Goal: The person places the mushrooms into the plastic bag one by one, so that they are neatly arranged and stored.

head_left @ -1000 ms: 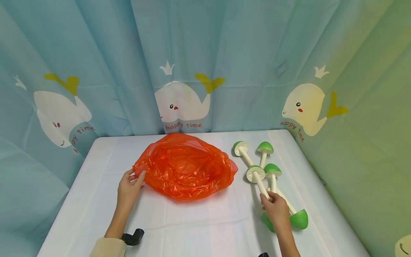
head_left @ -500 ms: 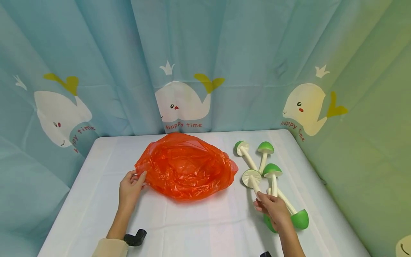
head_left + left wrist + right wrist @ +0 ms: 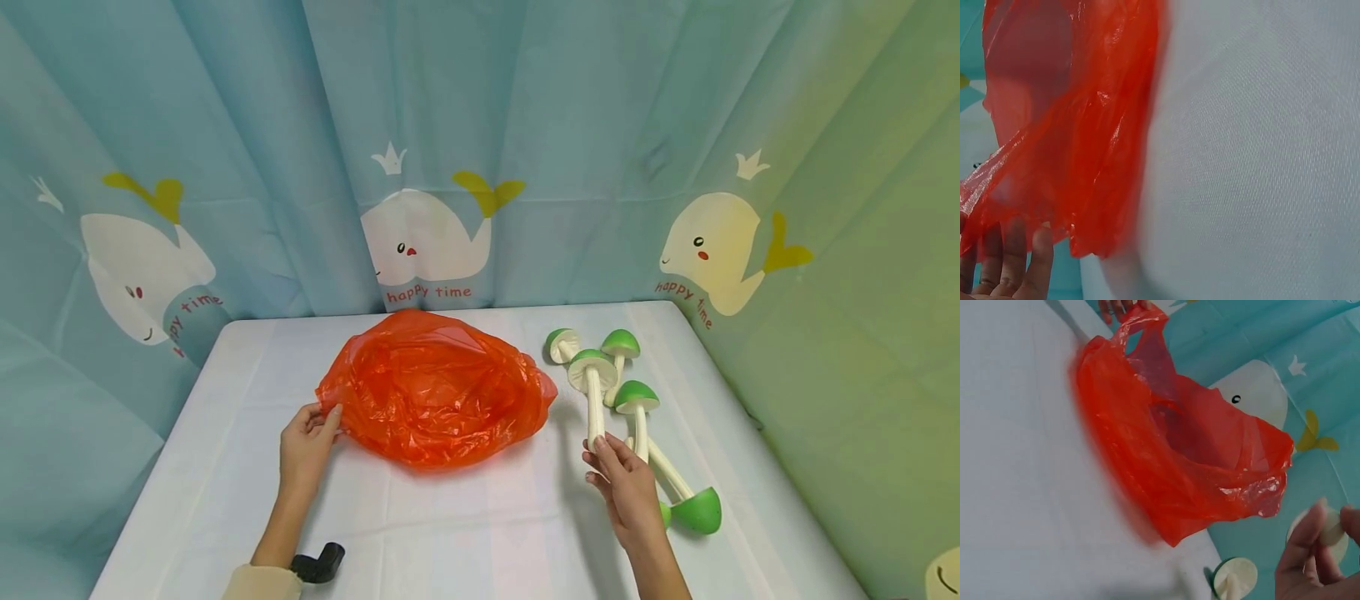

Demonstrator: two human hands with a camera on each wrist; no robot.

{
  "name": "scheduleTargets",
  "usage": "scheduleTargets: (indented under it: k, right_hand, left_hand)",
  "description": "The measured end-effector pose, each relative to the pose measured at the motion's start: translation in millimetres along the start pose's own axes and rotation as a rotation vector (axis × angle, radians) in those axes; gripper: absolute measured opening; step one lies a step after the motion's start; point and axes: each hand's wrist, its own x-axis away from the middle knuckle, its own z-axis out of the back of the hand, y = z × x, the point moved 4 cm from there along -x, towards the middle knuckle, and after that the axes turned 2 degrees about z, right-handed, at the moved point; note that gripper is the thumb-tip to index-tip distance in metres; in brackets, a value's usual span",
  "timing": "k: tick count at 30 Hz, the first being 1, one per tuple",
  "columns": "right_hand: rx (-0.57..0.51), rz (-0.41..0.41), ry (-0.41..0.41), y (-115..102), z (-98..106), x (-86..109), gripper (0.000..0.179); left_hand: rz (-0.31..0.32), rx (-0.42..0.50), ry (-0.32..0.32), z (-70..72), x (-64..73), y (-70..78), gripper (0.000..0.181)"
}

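My left hand [image 3: 306, 450] pinches the left edge of a red plastic bag [image 3: 438, 396], which lies with its mouth spread open at the middle of the table. In the left wrist view its fingers [image 3: 1013, 256] show through the thin film. On the right, my right hand [image 3: 628, 492] grips the stem end of a green-capped model mushroom [image 3: 594, 396], cap pointing away and raised over the table. Thumb and fingers close on that stem in the right wrist view too, where the hand [image 3: 1310, 556] is at the lower right, the bag [image 3: 1141, 444] to its left.
Several similar mushrooms lie at the right: one at the back [image 3: 561, 345], one beside it [image 3: 620, 345], one nearer [image 3: 637, 397], and more by my right forearm, including a green cap [image 3: 697, 511]. A black wrist mount [image 3: 318, 563] sits by my left sleeve. A whale-print curtain borders the white table [image 3: 450, 533].
The right hand has lifted the mushroom off the others and swung it slightly left, its stem now more upright in view. The left hand and the bag have barely moved.
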Motion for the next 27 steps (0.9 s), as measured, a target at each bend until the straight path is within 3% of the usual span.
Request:
scheduleTargets:
  k: [15, 20, 23, 27]
  right_hand:
    - [-0.054, 0.355, -0.312, -22.4, -36.4, 21.6, 0.017]
    - [-0.046, 0.448, -0.482, -23.8, -50.1, 26.3, 0.023]
    - [-0.024, 0.434, -0.625, -21.3, -59.3, 28.3, 0.024]
    - [0.048, 0.301, -0.779, -9.3, -73.2, 27.7, 0.022]
  left_hand:
    - [-0.008, 0.012, 0.0, 2.0, 6.1, -0.3, 0.03]
    - [-0.012, 0.008, -0.002, 1.9, 8.0, -1.6, 0.029]
    - [-0.01, -0.002, -0.002, 1.7, 9.2, -2.2, 0.03]
    - [0.0, 0.005, -0.007, 1.3, 10.2, -2.0, 0.029]
